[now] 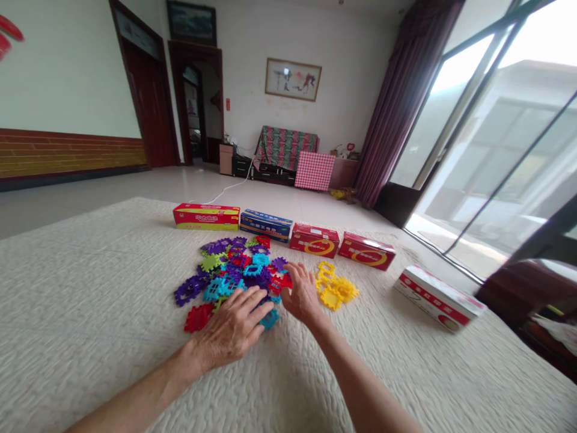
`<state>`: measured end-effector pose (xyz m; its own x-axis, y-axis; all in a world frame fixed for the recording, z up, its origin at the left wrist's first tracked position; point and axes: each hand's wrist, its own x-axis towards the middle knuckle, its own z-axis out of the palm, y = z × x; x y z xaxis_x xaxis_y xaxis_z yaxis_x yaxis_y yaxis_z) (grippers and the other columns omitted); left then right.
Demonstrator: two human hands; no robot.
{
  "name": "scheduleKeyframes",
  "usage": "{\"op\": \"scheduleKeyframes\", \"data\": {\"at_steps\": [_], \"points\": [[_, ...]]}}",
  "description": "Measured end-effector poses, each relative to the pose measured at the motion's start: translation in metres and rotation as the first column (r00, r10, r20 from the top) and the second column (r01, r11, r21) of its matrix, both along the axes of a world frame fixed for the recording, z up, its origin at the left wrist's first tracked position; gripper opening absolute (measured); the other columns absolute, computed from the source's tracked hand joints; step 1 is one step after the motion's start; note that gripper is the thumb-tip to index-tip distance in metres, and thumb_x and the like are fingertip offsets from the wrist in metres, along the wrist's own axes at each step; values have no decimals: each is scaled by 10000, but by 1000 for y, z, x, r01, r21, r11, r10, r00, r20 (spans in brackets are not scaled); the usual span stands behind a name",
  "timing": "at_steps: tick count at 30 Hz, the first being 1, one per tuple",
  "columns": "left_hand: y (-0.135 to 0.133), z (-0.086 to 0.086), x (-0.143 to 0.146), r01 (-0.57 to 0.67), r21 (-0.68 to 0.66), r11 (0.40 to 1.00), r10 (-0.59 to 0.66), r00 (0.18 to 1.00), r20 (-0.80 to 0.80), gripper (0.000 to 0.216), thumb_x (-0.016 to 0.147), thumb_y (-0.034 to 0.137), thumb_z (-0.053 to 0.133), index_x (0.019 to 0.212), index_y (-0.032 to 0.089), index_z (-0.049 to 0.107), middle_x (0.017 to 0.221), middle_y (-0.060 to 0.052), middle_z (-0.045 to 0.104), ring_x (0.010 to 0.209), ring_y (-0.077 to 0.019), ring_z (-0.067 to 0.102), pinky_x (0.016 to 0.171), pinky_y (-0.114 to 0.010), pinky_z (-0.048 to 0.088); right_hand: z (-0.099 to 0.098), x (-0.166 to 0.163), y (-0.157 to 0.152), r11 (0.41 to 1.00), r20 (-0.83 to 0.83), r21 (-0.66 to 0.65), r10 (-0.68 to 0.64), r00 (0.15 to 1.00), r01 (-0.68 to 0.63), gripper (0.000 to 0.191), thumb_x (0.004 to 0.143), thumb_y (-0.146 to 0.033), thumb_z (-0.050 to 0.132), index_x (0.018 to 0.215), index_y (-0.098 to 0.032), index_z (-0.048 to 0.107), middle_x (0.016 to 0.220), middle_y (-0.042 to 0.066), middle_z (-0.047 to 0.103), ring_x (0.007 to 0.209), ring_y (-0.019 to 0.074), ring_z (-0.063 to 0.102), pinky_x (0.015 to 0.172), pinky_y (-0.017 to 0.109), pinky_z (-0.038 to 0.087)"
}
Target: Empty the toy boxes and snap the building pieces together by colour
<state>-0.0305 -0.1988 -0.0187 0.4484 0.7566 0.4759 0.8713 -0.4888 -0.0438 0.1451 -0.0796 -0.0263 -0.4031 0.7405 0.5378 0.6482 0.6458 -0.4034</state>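
A mixed heap of notched plastic building pieces lies on the pale quilted cover (112, 270). It holds purple pieces (192, 290), light blue pieces (216, 290), a green piece (210, 262) and a red piece (198, 317). My left hand (232, 331) rests palm down over the near side of the heap, fingers stretched out and apart. At the heap's right edge, my right hand (302, 293) has its fingers extended beside red pieces (280, 281); its fingertips seem close to them. Right of that hand sits a separate group of yellow pieces (333, 296).
Behind the heap stand a red-and-yellow box (206, 218), a blue box (265, 227) and two dark red boxes (314, 242). A white-and-red box (437, 299) lies at the right. Beyond the cover's far edge is a tiled floor (175, 180).
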Motion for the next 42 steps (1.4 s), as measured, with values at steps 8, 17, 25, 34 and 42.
{"op": "scheduleKeyframes", "data": {"at_steps": [8,17,25,34,42], "points": [[4,-19,-2,-15,-31,999,15,1000,-7,345,904,311,507,1239,240,547,1353,-91,524,1267,-294,456,1015,-494,390,17,14,68,985,481,-171,49,875,39,728,599,-421,784,1257,-236,534,1179,140,620,1238,407,421,1004,650,223],[8,-26,-3,2,-22,1000,-1,1000,31,327,908,304,486,1219,226,552,1310,-87,550,1273,-292,441,1012,-482,386,15,11,92,968,458,-185,236,857,-168,445,626,-211,692,1069,-230,658,892,62,668,823,234,615,752,349,464],[9,-26,-2,7,7,1000,-7,999,47,296,911,300,477,1171,218,593,1283,-88,572,1246,-277,460,998,-465,391,21,3,85,933,337,-167,359,870,-320,352,684,-198,609,1033,-225,647,858,21,675,755,164,604,727,273,464],[9,-25,-1,-10,12,1000,9,999,49,298,904,303,484,1171,226,592,1272,-83,578,1232,-274,469,1001,-457,382,32,-17,98,956,226,-107,291,930,-273,356,694,-183,602,1048,-195,639,886,33,710,767,171,648,728,280,492],[10,-23,-2,-13,-13,1000,14,998,63,276,915,309,459,1130,216,605,1282,-80,575,1237,-279,460,987,-459,386,27,-46,94,938,87,45,339,937,-344,472,715,-211,619,1182,-177,562,1160,107,644,1058,229,612,922,351,472]]}}
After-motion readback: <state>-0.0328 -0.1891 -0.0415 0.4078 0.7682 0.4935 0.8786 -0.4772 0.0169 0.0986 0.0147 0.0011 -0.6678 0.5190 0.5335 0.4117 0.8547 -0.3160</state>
